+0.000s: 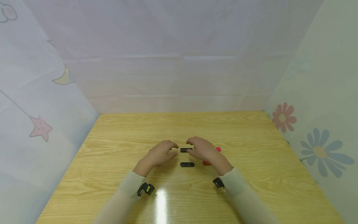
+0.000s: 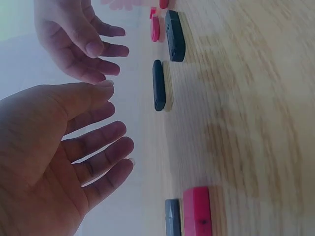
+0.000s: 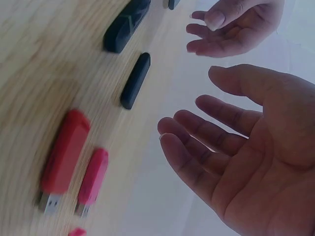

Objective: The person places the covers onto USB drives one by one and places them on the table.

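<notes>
Pale sleeves cross the near part of the wooden desk, a small black camera at each wrist. Leftmost, a broad red stick and a slim dark stick lie side by side under the left hand, which hovers half-open, grasping nothing. Next come two black sticks, one beyond the other. The right hand hovers too, fingers loosely bent, thumb apart, equally unladen. Rightmost lie a red USB stick, a pink USB stick, both plugs bare, and a small pink piece.
</notes>
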